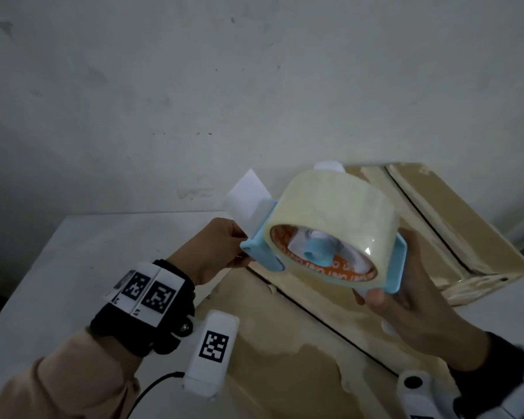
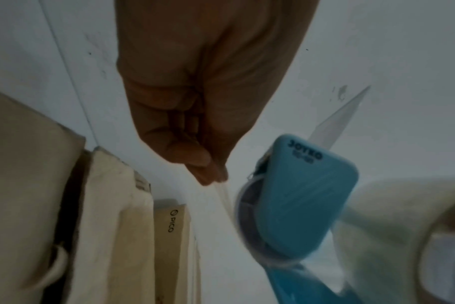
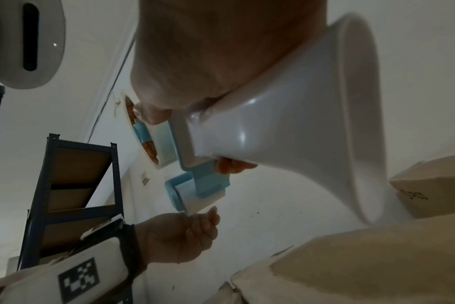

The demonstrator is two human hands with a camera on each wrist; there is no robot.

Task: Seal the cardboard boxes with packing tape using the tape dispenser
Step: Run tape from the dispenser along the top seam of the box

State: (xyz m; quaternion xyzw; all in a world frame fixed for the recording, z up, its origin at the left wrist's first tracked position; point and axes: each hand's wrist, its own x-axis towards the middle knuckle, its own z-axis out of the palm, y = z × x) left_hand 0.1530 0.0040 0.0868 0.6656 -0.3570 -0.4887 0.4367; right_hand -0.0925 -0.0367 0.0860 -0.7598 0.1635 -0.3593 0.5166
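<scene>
A blue tape dispenser (image 1: pixel 324 237) carrying a fat roll of clear packing tape (image 1: pixel 330 204) is held up in the air above the boxes. My right hand (image 1: pixel 412 297) grips its white handle (image 3: pixel 299 123) from below. My left hand (image 1: pixel 221 249) is at the dispenser's front end, thumb and fingertips (image 2: pixel 210 176) pinching the loose clear tape end (image 2: pixel 225 197) beside the blue head (image 2: pixel 299 195). A closed cardboard box (image 1: pixel 285 343) lies right under the dispenser, old tape along its seam. A second box (image 1: pixel 454 225) sits behind it to the right.
The boxes rest on a white table (image 1: pixel 73 267) against a white wall. A white flap (image 1: pixel 245 195) sticks out from the dispenser's front. A dark metal shelf rack (image 3: pixel 73 185) stands off to the left. A cable runs from my left wrist unit (image 1: pixel 212 352).
</scene>
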